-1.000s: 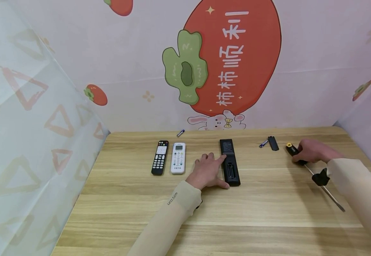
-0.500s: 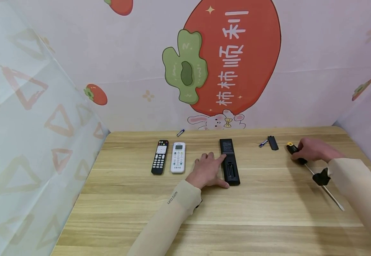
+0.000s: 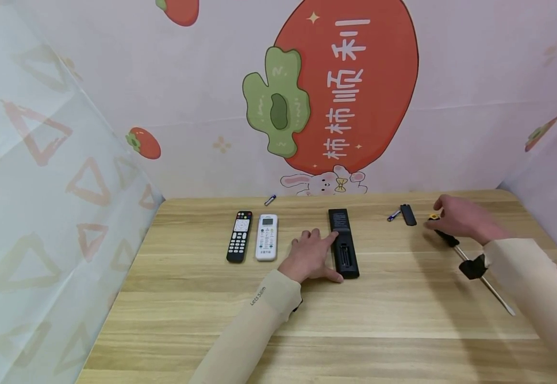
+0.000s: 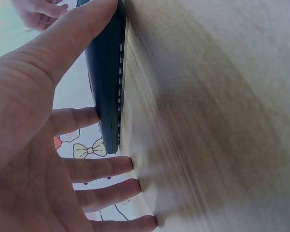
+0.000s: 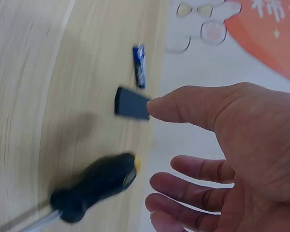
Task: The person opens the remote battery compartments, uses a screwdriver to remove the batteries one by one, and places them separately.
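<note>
A black remote control (image 3: 342, 221) lies face down, its battery compartment uncovered. My left hand (image 3: 309, 256) rests beside it with fingers spread. In the left wrist view, the thumb and index finger touch the remote's side (image 4: 106, 92), while the other fingertips rest on the table. My right hand (image 3: 463, 217) hovers over a screwdriver (image 3: 446, 237), fingers loosely apart and holding nothing. In the right wrist view, the screwdriver's black handle (image 5: 99, 181) lies below the hand. A black battery cover (image 5: 130, 103) and a blue-and-silver battery (image 5: 139, 67) appear beyond the thumb.
Left of my left hand lie a white remote (image 3: 266, 237) and a black remote (image 3: 239, 237), both buttons up. Another battery (image 3: 270, 200) is near the back edge. A patterned backdrop (image 3: 201, 160) stands behind the wooden table (image 3: 187, 314), with side sheets at left and right.
My right hand has let go of the screwdriver handle, risen and shifted slightly left, with its fingers opened. The screwdriver stays on the table. My left hand and the remote hold still.
</note>
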`<action>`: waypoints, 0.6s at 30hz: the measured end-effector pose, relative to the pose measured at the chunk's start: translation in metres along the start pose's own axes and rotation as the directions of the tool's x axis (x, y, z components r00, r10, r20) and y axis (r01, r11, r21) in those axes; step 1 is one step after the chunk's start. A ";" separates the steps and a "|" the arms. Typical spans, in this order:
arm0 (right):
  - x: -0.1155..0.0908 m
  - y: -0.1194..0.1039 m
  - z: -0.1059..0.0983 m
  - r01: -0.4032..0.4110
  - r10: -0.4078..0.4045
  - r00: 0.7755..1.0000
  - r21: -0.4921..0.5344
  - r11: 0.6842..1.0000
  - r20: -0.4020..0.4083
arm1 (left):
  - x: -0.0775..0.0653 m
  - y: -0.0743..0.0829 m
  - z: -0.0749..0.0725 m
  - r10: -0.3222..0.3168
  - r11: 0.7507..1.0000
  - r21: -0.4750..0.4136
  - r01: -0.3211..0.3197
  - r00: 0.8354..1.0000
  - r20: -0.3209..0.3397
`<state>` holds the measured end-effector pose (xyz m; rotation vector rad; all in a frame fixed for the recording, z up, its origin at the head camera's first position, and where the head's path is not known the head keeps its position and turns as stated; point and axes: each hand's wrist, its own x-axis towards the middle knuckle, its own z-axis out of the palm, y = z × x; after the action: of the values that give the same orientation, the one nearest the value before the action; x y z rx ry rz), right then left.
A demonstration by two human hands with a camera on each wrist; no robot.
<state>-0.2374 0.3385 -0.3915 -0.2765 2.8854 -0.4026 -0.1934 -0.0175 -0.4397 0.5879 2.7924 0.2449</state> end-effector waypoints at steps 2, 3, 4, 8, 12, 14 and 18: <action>0.000 -0.007 0.001 0.011 -0.011 1.000 0.006 1.000 -0.012 | 0.000 0.000 0.000 0.004 1.000 -0.004 -0.004 1.000 0.001; -0.001 -0.011 0.002 0.019 -0.019 1.000 0.012 1.000 -0.017 | 0.000 0.000 0.001 0.006 1.000 -0.005 -0.006 1.000 0.000; -0.001 -0.015 0.003 0.028 -0.027 0.999 0.020 0.999 -0.021 | 0.000 -0.001 0.001 0.007 1.000 -0.006 -0.007 1.000 0.000; -0.005 -0.031 0.008 0.062 -0.061 0.997 0.036 0.997 -0.038 | 0.000 -0.001 0.000 0.014 1.000 -0.005 -0.014 1.000 -0.005; -0.007 -0.049 0.016 0.099 -0.097 0.994 0.044 0.994 -0.053 | -0.001 -0.002 0.001 0.025 1.000 -0.002 -0.025 1.000 -0.010; -0.008 -0.059 0.021 0.112 -0.109 0.992 0.056 0.992 -0.059 | -0.001 -0.003 0.002 0.032 0.999 -0.003 -0.032 0.999 -0.012; -0.009 -0.078 0.030 0.112 -0.108 0.993 0.077 0.991 -0.057 | -0.003 -0.004 0.001 0.050 0.999 0.000 -0.050 0.999 -0.023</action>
<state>-0.2093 0.2589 -0.3958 -0.4194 2.9046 -0.5517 -0.1922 -0.0227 -0.4407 0.6591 2.8019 0.2640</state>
